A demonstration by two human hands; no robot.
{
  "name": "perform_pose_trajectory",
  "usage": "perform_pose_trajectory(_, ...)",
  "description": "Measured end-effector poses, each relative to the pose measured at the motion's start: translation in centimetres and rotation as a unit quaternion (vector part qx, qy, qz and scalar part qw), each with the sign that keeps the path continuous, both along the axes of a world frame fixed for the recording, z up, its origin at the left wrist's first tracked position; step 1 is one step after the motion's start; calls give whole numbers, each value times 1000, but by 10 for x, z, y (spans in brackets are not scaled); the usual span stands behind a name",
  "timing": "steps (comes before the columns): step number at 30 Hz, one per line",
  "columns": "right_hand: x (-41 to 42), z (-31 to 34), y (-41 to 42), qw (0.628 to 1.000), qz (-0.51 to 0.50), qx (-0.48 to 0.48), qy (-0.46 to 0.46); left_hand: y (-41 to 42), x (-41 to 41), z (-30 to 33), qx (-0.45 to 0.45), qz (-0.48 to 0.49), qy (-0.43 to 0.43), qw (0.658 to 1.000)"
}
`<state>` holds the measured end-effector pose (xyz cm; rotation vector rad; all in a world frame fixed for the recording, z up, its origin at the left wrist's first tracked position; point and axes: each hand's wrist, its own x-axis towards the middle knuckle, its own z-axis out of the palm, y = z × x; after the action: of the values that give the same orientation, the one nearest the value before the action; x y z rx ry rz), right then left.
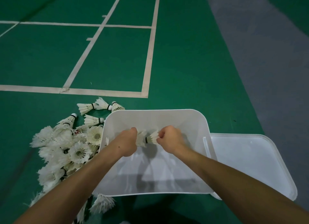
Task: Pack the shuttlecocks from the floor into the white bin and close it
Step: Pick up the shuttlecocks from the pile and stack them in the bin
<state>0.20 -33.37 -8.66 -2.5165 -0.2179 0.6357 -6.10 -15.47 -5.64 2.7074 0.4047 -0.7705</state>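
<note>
Both of my hands meet over the open white bin (155,116), each closed around shuttlecocks. My left hand (127,142) is curled into a loose fist, fingers hidden under the palm, with white feathers (141,140) poking out on its right side; how many it grips I cannot tell. My right hand (168,139) is pinched shut on the feather skirt of a single shuttlecock (152,138), whose dark-banded end points toward the left hand. The two loads touch between my knuckles, hanging above the bin floor, which looks bare and shows only the shadows of my arms.

Beside the bin's left wall, a heap of shuttlecocks (66,150) lies on the green court floor (41,65), piled against the wall and spilling toward my left forearm. A few loose ones (100,106) lie just beyond the heap, near the bin's far left corner, and one more (102,204) lies at the near edge below the bin.

The lid (260,163) lies flat on the floor, touching the bin's right side, its hollow face up. White court lines (148,60) run across the green beyond the bin, and a grey strip of floor (267,56) borders the green on the right.
</note>
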Motion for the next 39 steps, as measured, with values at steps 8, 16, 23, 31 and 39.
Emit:
perform_pose_trajectory(8, -3, -19, 19, 997, -15, 55, 52, 8, -2, 0, -60, 30, 6, 998)
perform_pose_trajectory(16, -9, -4, 7, 981, -30, 143, 128, 7, -25, 30, -203, 51, -133, 969)
perform_pose_trajectory(23, -26, 56, 6, 978, 55, 187, -79, 43, -80, 78, -218, 78, -367, 901)
perform_pose_trajectory(31, -20, 115, 71, 922, 247, 188, -231, 119, -104, 62, -119, 153, -364, 911)
perform_pose_trajectory(39, 59, 106, 129, 954, 259, 79, -131, 161, -26, 20, -13, 78, -245, 966)
